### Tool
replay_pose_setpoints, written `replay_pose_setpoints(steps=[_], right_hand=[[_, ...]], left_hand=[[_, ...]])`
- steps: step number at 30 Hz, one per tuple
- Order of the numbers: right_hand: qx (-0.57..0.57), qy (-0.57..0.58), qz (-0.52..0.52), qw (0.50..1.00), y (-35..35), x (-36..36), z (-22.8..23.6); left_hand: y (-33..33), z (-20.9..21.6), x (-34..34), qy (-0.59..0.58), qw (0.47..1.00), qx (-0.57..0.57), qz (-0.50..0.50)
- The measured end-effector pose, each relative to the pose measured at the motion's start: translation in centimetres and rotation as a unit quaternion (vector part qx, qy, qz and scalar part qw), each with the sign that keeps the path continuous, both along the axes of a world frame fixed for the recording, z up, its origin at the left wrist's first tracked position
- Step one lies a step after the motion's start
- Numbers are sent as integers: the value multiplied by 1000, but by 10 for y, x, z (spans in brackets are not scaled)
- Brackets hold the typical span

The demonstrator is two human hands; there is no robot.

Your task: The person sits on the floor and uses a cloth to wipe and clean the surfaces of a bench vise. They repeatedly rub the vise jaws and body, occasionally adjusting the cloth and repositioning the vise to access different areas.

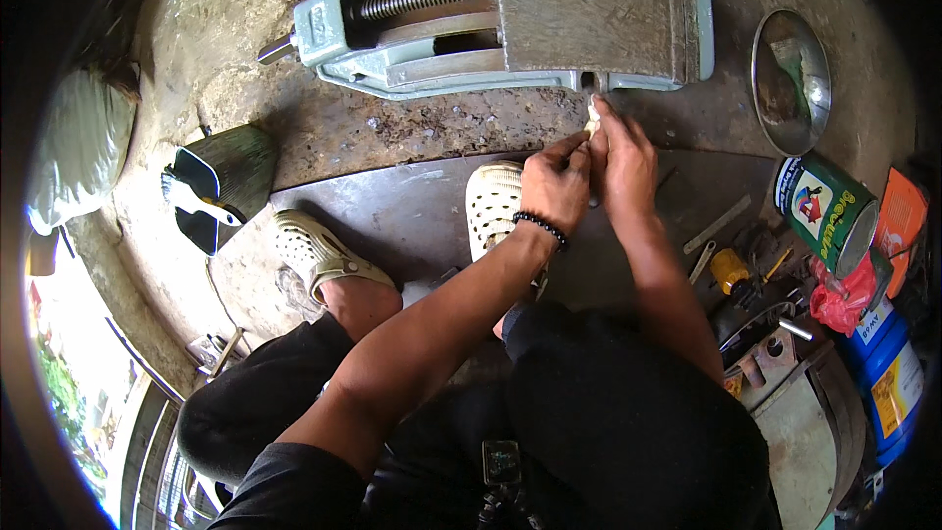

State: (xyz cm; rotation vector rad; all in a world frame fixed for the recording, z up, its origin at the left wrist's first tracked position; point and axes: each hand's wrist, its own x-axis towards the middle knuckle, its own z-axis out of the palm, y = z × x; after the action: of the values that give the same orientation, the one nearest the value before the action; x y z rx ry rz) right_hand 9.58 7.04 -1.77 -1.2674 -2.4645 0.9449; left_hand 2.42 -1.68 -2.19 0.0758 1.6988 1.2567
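While the person squats over a dark steel plate (412, 211) lying on the floor, both hands meet just above the middle of the frame, below a large pale green machine vise (510, 20) that fills the upper centre. The left hand (555, 186), with a black bead bracelet (541, 227) at the wrist, is closed, fingertips pinched toward a small whitish piece (593, 120). The right hand (620, 159) is closed too, gripping that same piece from the other side and holding it up against the lower front edge of the vise. Held between two sets of fingertips like this, the piece seems steadied for fine work; what it is made of is too small to tell.

The feet, in cream perforated clogs (316, 247), rest on the plate, which keeps the body close to the work. At right, within arm's reach, lie a round metal lid (791, 80), a green printed tin can (822, 211), a red plastic bag (842, 302), a blue drum (891, 383) and a yellow-handled tool (728, 270). A black dustpan with a brush (218, 185) sits at left.
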Motion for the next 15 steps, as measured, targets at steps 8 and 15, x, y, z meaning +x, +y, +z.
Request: replay_pose_setpoints(steps=[8,15], right_hand=[[51,-6,44,998,19,-30,-4],[-15,-42,66,997,27,-14,-15]], left_hand=[[21,1,-23,16,999,-24,17],[18,-7,-11,1,999,-25,37]])
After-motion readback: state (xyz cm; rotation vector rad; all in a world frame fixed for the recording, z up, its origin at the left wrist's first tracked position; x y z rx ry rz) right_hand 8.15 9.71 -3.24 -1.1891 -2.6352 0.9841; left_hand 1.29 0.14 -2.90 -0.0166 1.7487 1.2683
